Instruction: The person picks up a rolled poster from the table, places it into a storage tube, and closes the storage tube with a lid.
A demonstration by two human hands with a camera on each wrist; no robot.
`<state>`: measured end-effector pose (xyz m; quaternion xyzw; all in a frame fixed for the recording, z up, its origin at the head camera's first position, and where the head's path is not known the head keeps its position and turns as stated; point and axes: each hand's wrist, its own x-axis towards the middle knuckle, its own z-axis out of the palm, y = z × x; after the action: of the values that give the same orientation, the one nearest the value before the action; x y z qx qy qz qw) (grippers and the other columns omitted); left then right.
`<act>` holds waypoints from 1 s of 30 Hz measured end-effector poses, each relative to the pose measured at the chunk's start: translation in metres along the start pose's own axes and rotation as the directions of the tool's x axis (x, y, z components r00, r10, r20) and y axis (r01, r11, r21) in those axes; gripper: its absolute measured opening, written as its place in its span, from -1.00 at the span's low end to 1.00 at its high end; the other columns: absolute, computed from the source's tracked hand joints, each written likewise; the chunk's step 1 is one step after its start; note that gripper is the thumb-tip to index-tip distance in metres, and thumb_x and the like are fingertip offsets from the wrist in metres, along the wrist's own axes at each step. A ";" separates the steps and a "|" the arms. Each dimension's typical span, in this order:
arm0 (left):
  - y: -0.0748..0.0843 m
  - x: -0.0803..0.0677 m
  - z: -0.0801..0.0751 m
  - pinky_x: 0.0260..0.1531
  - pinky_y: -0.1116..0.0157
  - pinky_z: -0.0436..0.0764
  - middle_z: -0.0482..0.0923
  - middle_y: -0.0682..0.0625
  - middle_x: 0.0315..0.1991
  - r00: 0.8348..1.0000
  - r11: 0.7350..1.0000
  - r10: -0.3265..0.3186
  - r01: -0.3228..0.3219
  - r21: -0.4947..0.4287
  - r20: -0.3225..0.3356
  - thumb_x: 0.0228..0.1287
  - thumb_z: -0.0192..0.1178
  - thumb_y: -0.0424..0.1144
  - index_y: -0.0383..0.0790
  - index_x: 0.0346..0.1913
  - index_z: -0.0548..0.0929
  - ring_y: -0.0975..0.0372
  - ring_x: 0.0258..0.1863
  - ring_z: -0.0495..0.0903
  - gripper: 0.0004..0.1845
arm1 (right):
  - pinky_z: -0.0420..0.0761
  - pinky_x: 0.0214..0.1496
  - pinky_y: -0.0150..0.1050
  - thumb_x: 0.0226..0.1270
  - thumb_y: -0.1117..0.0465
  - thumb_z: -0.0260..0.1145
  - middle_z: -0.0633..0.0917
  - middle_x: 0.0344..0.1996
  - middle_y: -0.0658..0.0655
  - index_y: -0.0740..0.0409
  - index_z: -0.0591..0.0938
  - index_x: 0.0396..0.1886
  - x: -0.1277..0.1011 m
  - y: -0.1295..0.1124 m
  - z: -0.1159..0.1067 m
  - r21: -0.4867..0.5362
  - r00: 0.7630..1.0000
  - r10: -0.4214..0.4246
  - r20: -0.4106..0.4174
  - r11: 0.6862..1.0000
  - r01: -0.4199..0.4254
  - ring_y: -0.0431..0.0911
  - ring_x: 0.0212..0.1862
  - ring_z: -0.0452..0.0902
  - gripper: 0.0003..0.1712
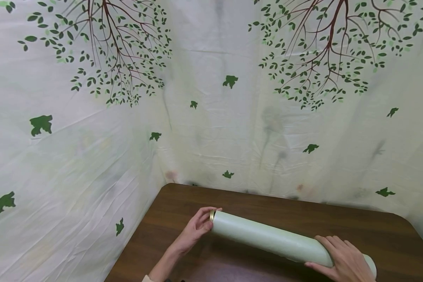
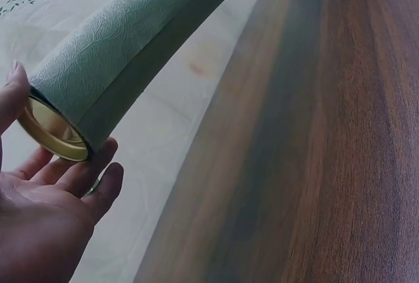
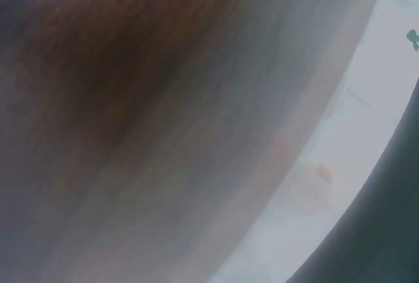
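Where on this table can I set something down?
The brown wooden table is bare behind the pale green textured cylinder, up to the white leaf-printed sheet, and beside the left hand, out to the table's left edge. Crowded is the span along the cylinder, from the left hand at its gold rim to the right hand.

Two hands [image 1: 194, 227] [image 1: 347, 256], one tube [image 1: 268, 237]

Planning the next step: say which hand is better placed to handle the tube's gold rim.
Probably the left hand: it holds the green tube at its gold rim, while the right hand grips near the other end.
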<state>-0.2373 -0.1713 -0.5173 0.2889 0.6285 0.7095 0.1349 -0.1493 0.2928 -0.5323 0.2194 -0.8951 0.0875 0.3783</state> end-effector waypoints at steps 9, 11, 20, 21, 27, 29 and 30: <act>0.004 -0.002 0.000 0.14 0.37 0.55 0.18 -0.41 0.56 1.000 1.000 -0.011 0.011 0.018 0.024 0.62 0.02 -0.37 -0.37 0.48 0.21 0.34 0.37 0.50 -0.51 | 0.38 -0.44 -0.36 -0.25 -0.60 0.51 0.71 -0.39 -0.09 0.05 0.75 -0.12 0.000 0.001 -0.001 0.009 1.000 -0.005 -0.014 1.000 0.005 -0.22 -0.43 0.56 -0.07; 0.005 -0.001 -0.001 0.14 0.36 0.55 0.18 -0.40 0.56 0.999 1.000 -0.011 0.010 0.015 0.031 0.62 0.03 -0.37 -0.38 0.48 0.21 0.33 0.38 0.50 -0.51 | 0.39 -0.44 -0.37 -0.26 -0.59 0.52 0.71 -0.39 -0.10 0.05 0.75 -0.12 0.001 0.000 -0.001 0.015 1.000 -0.006 -0.012 1.000 0.006 -0.23 -0.43 0.55 -0.08; 0.015 0.000 -0.006 0.09 0.34 0.62 0.43 -0.25 0.45 0.995 0.993 -0.087 0.083 0.083 0.043 0.57 0.14 -0.29 -0.34 0.45 0.29 0.33 0.30 0.59 -0.49 | 0.42 -0.42 -0.36 -0.29 -0.54 0.57 0.70 -0.37 -0.14 0.02 0.75 -0.09 0.004 0.002 -0.007 0.022 1.000 -0.007 0.023 1.000 0.006 -0.25 -0.43 0.54 -0.10; 0.016 0.000 -0.006 0.09 0.34 0.62 0.44 -0.25 0.43 0.994 0.991 -0.099 0.095 0.089 0.047 0.57 0.15 -0.28 -0.33 0.45 0.29 0.33 0.30 0.59 -0.48 | 0.42 -0.42 -0.35 -0.30 -0.54 0.57 0.70 -0.38 -0.15 0.02 0.75 -0.09 0.004 0.002 -0.008 0.021 1.000 -0.005 0.030 1.000 0.004 -0.26 -0.43 0.53 -0.10; 0.021 -0.003 -0.006 0.10 0.36 0.62 0.30 -0.33 0.53 0.993 0.993 -0.077 0.068 0.099 0.093 0.58 0.12 -0.30 -0.21 0.59 0.19 0.31 0.31 0.58 -0.37 | 0.44 -0.45 -0.32 -0.32 -0.51 0.60 0.70 -0.37 -0.16 0.00 0.75 -0.10 0.003 0.001 -0.010 0.022 0.997 0.028 0.076 0.999 -0.029 -0.30 -0.44 0.51 -0.12; 0.022 -0.003 -0.006 0.11 0.36 0.62 0.25 -0.28 0.57 0.993 0.995 -0.042 0.031 0.095 0.113 0.58 0.11 -0.34 -0.19 0.62 0.16 0.29 0.35 0.55 -0.34 | 0.44 -0.45 -0.32 -0.34 -0.49 0.61 0.70 -0.37 -0.15 -0.01 0.76 -0.10 0.003 0.000 -0.011 0.023 0.995 0.042 0.087 0.999 -0.044 -0.30 -0.44 0.50 -0.13; 0.023 -0.003 -0.005 0.12 0.36 0.62 0.25 -0.24 0.58 0.992 0.996 -0.032 0.022 0.089 0.122 0.58 0.11 -0.35 -0.18 0.63 0.16 0.28 0.37 0.54 -0.33 | 0.45 -0.45 -0.32 -0.35 -0.48 0.62 0.71 -0.37 -0.15 -0.01 0.76 -0.10 0.003 0.000 -0.011 0.024 0.995 0.048 0.091 0.998 -0.050 -0.30 -0.43 0.51 -0.13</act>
<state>-0.2340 -0.1812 -0.4962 0.3291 0.6533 0.6602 0.1702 -0.1436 0.2954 -0.5227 0.2062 -0.9151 0.0985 0.3323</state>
